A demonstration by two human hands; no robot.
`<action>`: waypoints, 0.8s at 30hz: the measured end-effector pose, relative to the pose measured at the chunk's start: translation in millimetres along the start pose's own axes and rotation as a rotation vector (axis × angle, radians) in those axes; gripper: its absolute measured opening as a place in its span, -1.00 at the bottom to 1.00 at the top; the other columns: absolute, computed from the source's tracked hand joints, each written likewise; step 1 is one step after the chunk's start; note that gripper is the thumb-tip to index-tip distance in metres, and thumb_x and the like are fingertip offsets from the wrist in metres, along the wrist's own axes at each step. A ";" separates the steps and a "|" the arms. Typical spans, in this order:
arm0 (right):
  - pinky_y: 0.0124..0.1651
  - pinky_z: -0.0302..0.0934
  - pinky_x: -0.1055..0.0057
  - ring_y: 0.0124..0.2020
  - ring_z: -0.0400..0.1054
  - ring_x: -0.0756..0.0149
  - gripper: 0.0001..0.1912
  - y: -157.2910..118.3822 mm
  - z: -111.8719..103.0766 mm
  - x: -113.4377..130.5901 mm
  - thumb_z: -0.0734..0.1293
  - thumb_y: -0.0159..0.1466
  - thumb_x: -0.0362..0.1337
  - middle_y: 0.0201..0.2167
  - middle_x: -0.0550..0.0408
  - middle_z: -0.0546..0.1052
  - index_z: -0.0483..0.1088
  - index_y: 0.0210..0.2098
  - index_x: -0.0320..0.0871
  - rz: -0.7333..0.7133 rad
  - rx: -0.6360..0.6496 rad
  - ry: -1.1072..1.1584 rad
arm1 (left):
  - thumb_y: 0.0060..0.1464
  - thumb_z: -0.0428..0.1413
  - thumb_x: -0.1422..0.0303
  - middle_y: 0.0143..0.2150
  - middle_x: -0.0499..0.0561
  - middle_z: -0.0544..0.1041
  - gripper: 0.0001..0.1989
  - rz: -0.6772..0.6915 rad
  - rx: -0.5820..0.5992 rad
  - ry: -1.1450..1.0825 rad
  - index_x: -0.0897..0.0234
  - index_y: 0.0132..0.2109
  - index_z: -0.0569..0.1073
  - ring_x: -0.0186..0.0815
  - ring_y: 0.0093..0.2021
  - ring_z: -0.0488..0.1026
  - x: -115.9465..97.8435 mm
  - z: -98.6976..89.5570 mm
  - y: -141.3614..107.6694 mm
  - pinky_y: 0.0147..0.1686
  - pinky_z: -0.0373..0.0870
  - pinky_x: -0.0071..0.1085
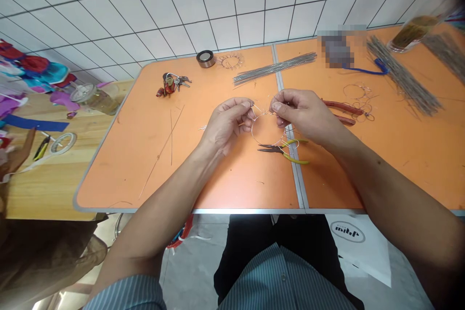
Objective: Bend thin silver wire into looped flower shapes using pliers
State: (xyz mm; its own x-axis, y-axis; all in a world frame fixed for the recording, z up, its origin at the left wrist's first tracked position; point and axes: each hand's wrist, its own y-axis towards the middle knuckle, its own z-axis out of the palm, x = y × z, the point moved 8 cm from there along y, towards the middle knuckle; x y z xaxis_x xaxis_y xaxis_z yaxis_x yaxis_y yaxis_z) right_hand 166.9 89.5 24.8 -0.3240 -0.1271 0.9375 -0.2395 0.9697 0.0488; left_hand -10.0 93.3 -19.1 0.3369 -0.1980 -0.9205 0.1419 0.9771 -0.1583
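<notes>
A thin wire ring hangs between my two hands above the orange table. My left hand pinches the ring's left side, near a small wire loop. On the other side, the fingertips of my right hand are closed on the ring's upper right part. Small twists of wire run along the top edge between the fingers. Below the ring, needle-nose pliers with yellow handles lie on the table across its metal seam. Red-handled pliers lie partly hidden behind my right hand.
Straight wires lie in a bundle near the wall, with a thicker bundle to the right. Black tape, keys and loose wires rest on the orange table. Left, a wooden table holds a jar; a person's arm shows there.
</notes>
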 end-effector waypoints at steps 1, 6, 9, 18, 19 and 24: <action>-0.29 0.31 0.36 -0.42 0.42 0.33 -0.77 -0.3 -0.3 0.4 0.40 0.45 -0.41 -0.46 0.12 0.51 0.47 -0.37 -0.11 -0.006 -0.003 0.003 | 0.13 0.35 0.39 -0.43 -0.09 0.56 -0.91 -0.013 0.006 -0.015 0.31 -0.23 0.61 -0.49 -0.52 0.43 0.6 1.0 -0.2 -0.50 0.41 -0.57; -0.28 0.32 0.36 -0.41 0.41 0.33 -0.78 -0.3 -2.6 -0.6 0.45 0.45 -0.35 -0.46 0.13 0.50 0.48 -0.36 -0.11 -0.014 -0.007 0.051 | 0.26 0.29 0.43 -0.41 -0.06 0.55 -0.94 -0.096 0.081 -0.110 0.36 -0.19 0.62 -0.48 -0.52 0.44 1.3 13.4 -3.2 -0.50 0.42 -0.55; -0.26 0.34 0.37 -0.40 0.42 0.34 -0.78 0.2 -2.5 -0.4 0.44 0.47 -0.32 -0.46 0.14 0.50 0.48 -0.34 -0.11 -0.026 0.019 0.117 | 0.33 0.28 0.39 -0.38 -0.05 0.55 -0.89 -0.148 0.125 -0.177 0.34 -0.20 0.60 -0.47 -0.50 0.46 2.5 19.8 -5.2 -0.47 0.46 -0.55; -0.25 0.34 0.39 -0.39 0.40 0.35 -0.77 -0.7 -1.5 2.6 0.45 0.48 -0.27 -0.46 0.15 0.50 0.50 -0.34 -0.11 -0.042 0.077 0.237 | 0.40 0.27 0.22 -0.32 0.01 0.56 -0.75 -0.154 0.241 -0.219 0.36 -0.14 0.64 -0.48 -0.45 0.47 5.8 26.7 -6.8 -0.43 0.51 -0.56; -0.25 0.34 0.39 -0.39 0.40 0.35 -0.77 -0.6 -1.2 2.4 0.47 0.48 -0.24 -0.46 0.15 0.50 0.51 -0.33 -0.11 -0.044 0.083 0.246 | 0.38 0.30 0.18 -0.32 0.01 0.56 -0.72 -0.147 0.236 -0.200 0.35 -0.15 0.64 -0.47 -0.45 0.47 5.9 26.9 -6.8 -0.44 0.50 -0.56; -0.25 0.35 0.37 -0.38 0.39 0.33 -0.73 0.2 -0.4 1.4 0.52 0.44 -0.13 -0.46 0.15 0.50 0.50 -0.33 -0.09 -0.041 0.091 0.267 | 0.31 0.34 0.01 -0.27 0.03 0.61 -0.60 -0.103 0.192 -0.127 0.29 -0.18 0.60 -0.45 -0.43 0.51 7.4 26.8 -5.6 -0.39 0.54 -0.51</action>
State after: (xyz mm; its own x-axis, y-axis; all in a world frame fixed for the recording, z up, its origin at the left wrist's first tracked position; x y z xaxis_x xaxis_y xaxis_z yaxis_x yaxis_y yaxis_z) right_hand 166.8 89.6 26.3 -0.0624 -0.0948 0.9935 -0.3326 0.9406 0.0688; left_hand 16.7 84.3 -15.5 0.4240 -0.3156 -0.8489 0.3513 0.9213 -0.1671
